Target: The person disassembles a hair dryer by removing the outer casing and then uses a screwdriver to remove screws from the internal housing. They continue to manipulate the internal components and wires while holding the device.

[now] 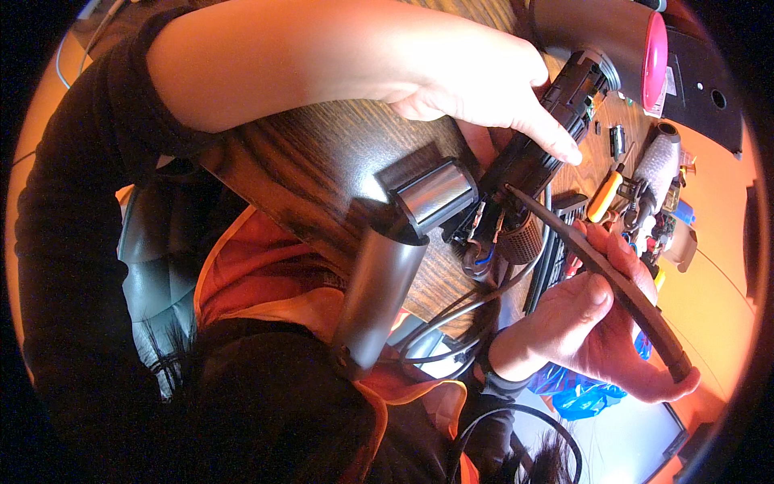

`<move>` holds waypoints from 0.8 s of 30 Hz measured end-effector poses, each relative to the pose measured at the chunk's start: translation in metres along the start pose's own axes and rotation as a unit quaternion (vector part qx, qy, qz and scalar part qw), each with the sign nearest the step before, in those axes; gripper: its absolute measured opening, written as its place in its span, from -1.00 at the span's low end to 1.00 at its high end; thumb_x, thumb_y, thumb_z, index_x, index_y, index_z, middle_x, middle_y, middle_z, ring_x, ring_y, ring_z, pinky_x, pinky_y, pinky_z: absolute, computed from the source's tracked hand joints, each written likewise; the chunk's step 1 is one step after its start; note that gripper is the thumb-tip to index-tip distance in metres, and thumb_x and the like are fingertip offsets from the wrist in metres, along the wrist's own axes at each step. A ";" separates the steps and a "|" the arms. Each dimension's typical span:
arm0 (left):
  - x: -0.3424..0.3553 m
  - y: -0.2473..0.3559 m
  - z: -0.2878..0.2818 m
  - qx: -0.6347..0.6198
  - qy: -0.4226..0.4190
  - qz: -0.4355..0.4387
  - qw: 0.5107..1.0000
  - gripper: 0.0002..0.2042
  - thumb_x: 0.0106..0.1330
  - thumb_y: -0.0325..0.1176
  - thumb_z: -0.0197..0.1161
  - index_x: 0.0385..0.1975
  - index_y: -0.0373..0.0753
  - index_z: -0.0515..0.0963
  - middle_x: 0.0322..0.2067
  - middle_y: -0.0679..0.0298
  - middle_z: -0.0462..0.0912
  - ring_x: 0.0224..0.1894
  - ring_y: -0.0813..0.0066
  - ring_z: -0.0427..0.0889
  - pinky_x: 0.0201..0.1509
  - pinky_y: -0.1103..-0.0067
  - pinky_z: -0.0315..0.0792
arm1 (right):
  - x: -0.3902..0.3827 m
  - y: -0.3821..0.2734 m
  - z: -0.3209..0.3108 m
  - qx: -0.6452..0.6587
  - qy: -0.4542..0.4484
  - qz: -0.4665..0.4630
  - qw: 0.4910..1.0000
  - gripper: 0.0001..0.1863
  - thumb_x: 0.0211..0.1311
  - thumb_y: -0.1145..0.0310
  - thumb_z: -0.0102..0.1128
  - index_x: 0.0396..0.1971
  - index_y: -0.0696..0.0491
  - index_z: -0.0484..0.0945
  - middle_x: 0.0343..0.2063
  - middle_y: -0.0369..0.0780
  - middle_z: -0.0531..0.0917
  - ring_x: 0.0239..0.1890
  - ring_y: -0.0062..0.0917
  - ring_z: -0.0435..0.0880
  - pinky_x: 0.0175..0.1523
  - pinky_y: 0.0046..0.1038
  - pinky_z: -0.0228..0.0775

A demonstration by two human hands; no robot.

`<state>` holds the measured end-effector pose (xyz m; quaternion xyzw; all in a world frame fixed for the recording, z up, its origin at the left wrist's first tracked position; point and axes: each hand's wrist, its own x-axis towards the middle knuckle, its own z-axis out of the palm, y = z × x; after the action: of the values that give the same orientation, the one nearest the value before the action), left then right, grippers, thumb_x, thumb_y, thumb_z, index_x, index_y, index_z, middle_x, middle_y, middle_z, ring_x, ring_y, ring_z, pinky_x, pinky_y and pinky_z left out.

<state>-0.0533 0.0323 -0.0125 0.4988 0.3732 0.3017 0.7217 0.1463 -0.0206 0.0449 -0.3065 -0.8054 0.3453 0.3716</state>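
My left hand (484, 81) is wrapped round the black tubular body (524, 165) of an opened appliance, thumb lying along its side. At its lower end are bare wires (477, 222) and a perforated copper-coloured cylinder (518, 240). A slim dark screwdriver (617, 282) is in my right hand (588, 323), pinched between thumb and fingers, with one finger at its butt end. Its tip touches the black body near the wires. Below my left forearm, a smooth grey tube (379, 282) stands near the table edge, beside a short silver cylinder (437, 195).
Grey cables (451, 319) loop below the appliance. A black keyboard (552, 262) lies behind my right hand. Farther right are a yellow-handled tool (605, 195), a translucent wrapped cylinder (659, 161) and assorted clutter. A pink-rimmed round object (655, 60) stands at the upper right.
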 end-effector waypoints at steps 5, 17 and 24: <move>-0.001 -0.002 -0.001 -0.013 -0.001 0.004 1.000 -0.60 0.04 -0.14 0.28 -0.27 -0.32 0.41 -0.34 0.24 0.51 -0.31 0.48 0.51 -0.35 0.53 0.47 | -0.004 0.002 0.009 0.006 0.041 0.008 0.999 -0.52 0.10 0.32 0.16 -0.09 0.34 0.29 -0.24 0.07 0.52 -0.31 -0.21 0.59 -0.17 -0.26 0.48; -0.002 -0.001 -0.002 -0.026 -0.012 -0.003 1.000 -0.55 0.05 -0.15 0.27 -0.21 -0.38 0.35 -0.30 0.18 0.49 -0.23 0.42 0.51 -0.29 0.49 0.49 | 0.002 0.006 0.020 0.074 0.083 -0.006 0.994 -0.65 0.04 0.49 0.16 -0.18 0.32 0.36 -0.28 0.04 0.54 -0.31 -0.33 0.59 -0.15 -0.38 0.44; -0.004 0.002 0.000 0.006 0.009 -0.010 1.000 -0.59 0.07 -0.17 0.25 -0.23 -0.36 0.37 -0.26 0.18 0.50 -0.21 0.42 0.52 -0.27 0.51 0.48 | -0.001 -0.002 0.019 -0.078 0.068 0.064 0.993 -0.67 0.05 0.48 0.15 -0.19 0.33 0.37 -0.32 0.01 0.55 -0.33 -0.31 0.57 -0.11 -0.37 0.43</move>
<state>-0.0555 0.0300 -0.0094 0.4967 0.3861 0.2970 0.7183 0.1306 -0.0290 0.0371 -0.4088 -0.7812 0.2828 0.3777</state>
